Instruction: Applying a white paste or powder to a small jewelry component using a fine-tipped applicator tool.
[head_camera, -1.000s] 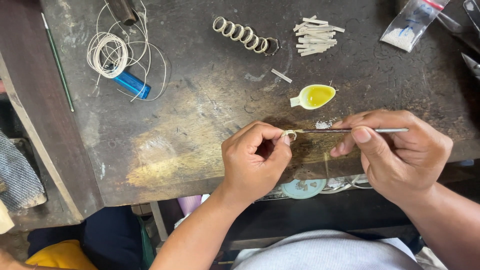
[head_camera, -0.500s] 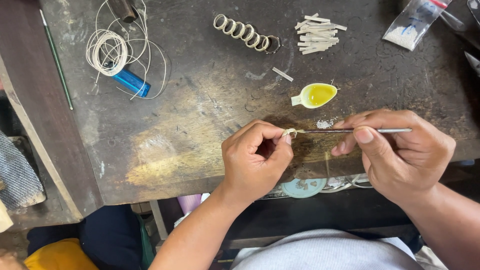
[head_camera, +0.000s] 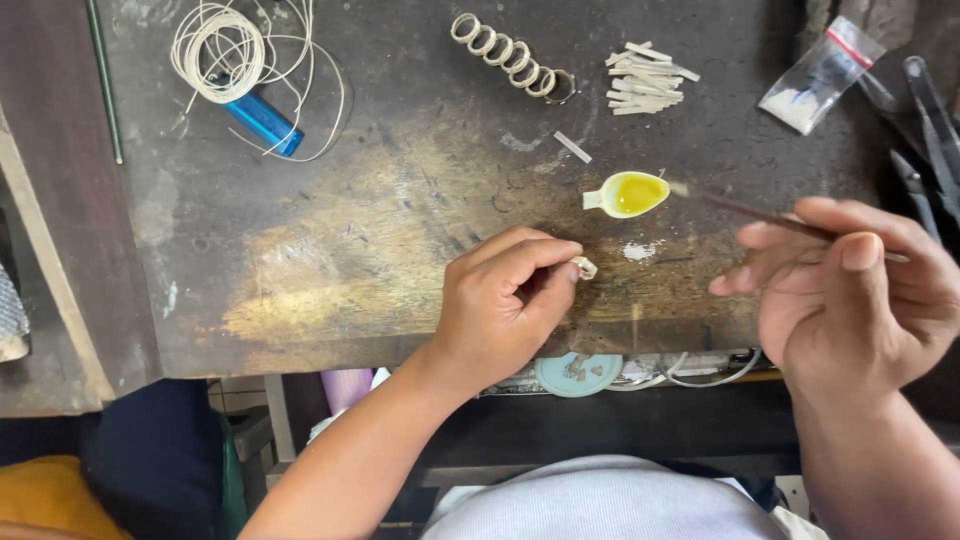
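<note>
A dark, scarred wooden bench (head_camera: 330, 250) carries the work. Near its front edge the left hand (head_camera: 505, 305) pinches a small pale ring (head_camera: 584, 267) in closed fingers. The right hand (head_camera: 860, 290) grips a thin brush (head_camera: 745, 208), its tip beside the yellow-filled spoon dish (head_camera: 628, 194).

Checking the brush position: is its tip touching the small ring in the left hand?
Apart. The head view shows the brush tip near the yellow dish, with bare bench between it and the ring.

Soft even daylight, slight motion blur
</note>
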